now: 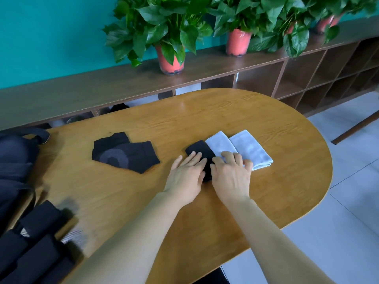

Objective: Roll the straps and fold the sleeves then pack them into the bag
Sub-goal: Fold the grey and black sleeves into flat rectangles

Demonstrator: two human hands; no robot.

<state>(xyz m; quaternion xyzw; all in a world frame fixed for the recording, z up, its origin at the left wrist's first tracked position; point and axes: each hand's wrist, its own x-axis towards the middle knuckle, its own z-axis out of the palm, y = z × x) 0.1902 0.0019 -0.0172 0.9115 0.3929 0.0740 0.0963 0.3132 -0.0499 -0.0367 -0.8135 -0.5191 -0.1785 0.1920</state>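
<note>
A folded black sleeve (200, 149) lies near the middle of the wooden table (184, 119). My left hand (185, 175) rests flat on its left side with straight fingers. My right hand (230, 177) lies across the black sleeve's right edge and the nearest of two folded white sleeves (249, 149) beside it. More black sleeves with a grey ring pattern (125, 153) lie flat to the left. Rolled black straps (39, 222) sit at the table's near left corner. A dark bag (14, 160) stands at the left edge.
A long brown shelf unit (287, 78) runs behind the table, with potted plants (170, 62) in red pots on top. White tiled floor (348, 201) lies to the right of the table's rounded end.
</note>
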